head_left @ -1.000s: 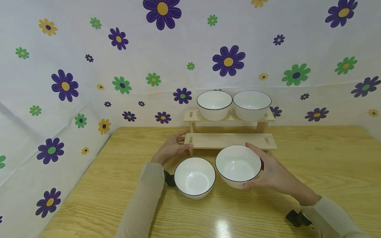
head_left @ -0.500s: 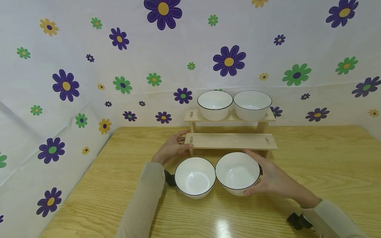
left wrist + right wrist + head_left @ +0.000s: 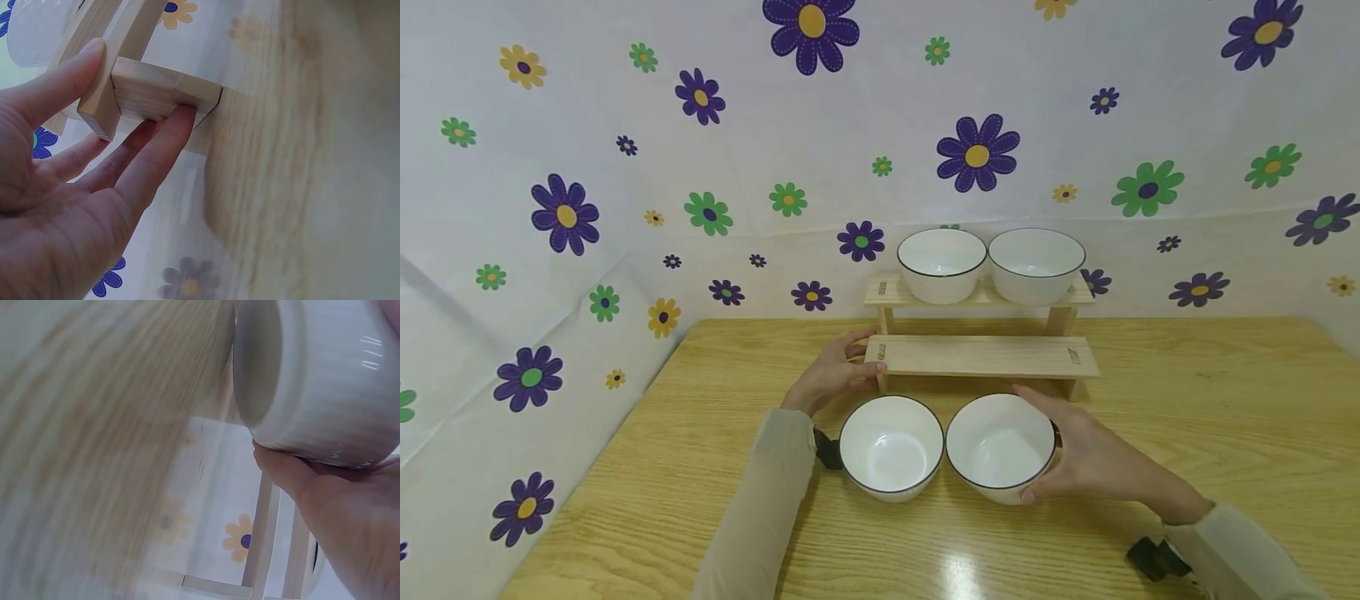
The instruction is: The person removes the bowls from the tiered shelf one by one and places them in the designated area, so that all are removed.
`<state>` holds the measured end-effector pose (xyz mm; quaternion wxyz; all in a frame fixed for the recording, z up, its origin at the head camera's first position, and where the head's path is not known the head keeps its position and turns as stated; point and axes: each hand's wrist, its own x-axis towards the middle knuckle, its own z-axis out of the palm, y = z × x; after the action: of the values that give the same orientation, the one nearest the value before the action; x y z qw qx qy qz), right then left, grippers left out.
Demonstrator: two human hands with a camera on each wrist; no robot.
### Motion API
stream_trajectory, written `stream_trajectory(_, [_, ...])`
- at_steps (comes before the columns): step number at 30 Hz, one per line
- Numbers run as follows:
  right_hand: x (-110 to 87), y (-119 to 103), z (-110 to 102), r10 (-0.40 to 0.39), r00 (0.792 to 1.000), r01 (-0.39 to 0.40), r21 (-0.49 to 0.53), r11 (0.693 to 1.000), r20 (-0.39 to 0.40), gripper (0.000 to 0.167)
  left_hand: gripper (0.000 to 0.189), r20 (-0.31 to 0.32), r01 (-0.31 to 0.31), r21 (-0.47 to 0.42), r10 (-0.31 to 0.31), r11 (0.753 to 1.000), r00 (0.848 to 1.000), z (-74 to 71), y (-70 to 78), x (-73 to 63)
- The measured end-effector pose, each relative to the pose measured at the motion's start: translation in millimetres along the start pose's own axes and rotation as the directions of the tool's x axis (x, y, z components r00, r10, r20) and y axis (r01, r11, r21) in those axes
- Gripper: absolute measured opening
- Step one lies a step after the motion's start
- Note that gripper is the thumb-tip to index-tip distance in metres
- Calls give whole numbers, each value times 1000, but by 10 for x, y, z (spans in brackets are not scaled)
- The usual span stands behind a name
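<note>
My left hand (image 3: 831,375) grips the left end of a two-tier wooden shelf rack (image 3: 985,354). In the left wrist view, the thumb lies on the lower board and the fingers touch the leg (image 3: 165,87) below it. My right hand (image 3: 1082,450) holds a white, dark-rimmed bowl (image 3: 1000,442) by its right side, in front of the rack. The right wrist view shows this bowl's underside (image 3: 259,369), tilted and slightly off the table. Close to its left stands a matching bowl (image 3: 891,446) on the table.
Two more white bowls (image 3: 942,267) stand side by side on the rack's upper board (image 3: 887,292). The wooden table (image 3: 1210,400) runs back to a flower-patterned cloth (image 3: 737,125). Dark wrist devices (image 3: 1156,557) sit at both cuffs.
My right hand has brought its bowl down and back from the rack's lower board, to beside the other front bowl. My left hand keeps its grip on the rack.
</note>
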<state>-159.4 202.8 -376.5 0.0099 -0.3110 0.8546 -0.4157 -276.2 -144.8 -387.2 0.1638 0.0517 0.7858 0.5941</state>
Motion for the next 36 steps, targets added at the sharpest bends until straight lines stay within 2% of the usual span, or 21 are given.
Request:
stream_trajectory(6, [-1, 33, -38, -2, 998, -1, 47, 999, 68, 121, 75, -1, 0, -5, 0, 1000, 1000, 7, 6, 3])
stream_trajectory(12, [-7, 71, -47, 31, 983, -65, 190, 980, 180, 120, 75, -2, 2, -9, -2, 1000, 1000, 6, 8, 7])
stream_trajectory(16, [6, 64, -7, 18, 975, -72, 233, 970, 223, 120, 74, -5, 2, -10, -2, 1000, 1000, 5, 6, 8])
stream_trajectory(23, [56, 21, 22, 1, 977, -51, 229, 972, 212, 122, 75, -4, 1, -14, -1, 1000, 1000, 5, -5, 13])
stream_trajectory(30, [107, 49, 19, -2, 981, -30, 162, 986, 194, 124, 74, -3, -3, -17, 3, 1000, 1000, 5, -7, 18])
stream_trajectory(33, [117, 63, -16, 3, 973, -45, 173, 984, 232, 126, 74, -2, -2, -16, 2, 1000, 1000, 4, -9, 18])
stream_trajectory(36, [114, 81, -124, 6, 952, -68, 191, 979, 306, 126, 74, 0, 0, -17, 0, 1000, 1000, 4, -4, 12])
